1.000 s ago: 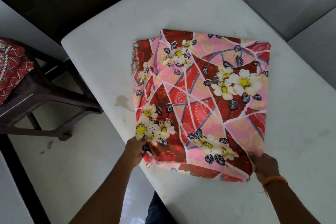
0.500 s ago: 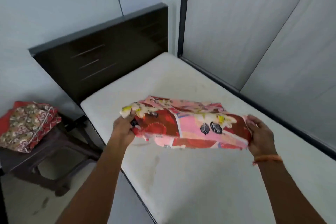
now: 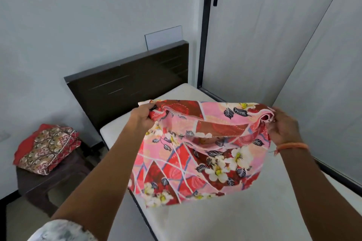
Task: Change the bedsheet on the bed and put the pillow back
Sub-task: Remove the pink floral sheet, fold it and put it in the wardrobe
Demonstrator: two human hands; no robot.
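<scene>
The floral bedsheet [image 3: 197, 154] hangs in the air above the bare mattress [image 3: 264, 211], still partly folded, with its lower layers just over the mattress surface. The left hand [image 3: 141, 116] grips one upper corner with curled fingers, and the right hand [image 3: 284, 127] pinches the other upper corner between thumb and fingers; both grips are closed tightly on the cloth. I think the main risk is that the folded layers do not open evenly: the inner hem sags between the two hands, so a quick shake could leave the sheet twisted or let one corner slip out of the pinch. A second risk is that the sheet lands crooked, with too much cloth hanging over the mattress edge on the person's left, where the floor begins. On the far side of the mattress the wardrobe doors [image 3: 274, 55] stand directly against it, so there is no room to walk or to throw the cloth wide there. At the head of the mattress the dark headboard [image 3: 127, 88] limits the spread. To the left of the mattress a stool [image 3: 49, 182] carries folded cloth [image 3: 47, 148], well apart from the sheet, and the floor between seems open for stepping. No pillow can be seen.
</scene>
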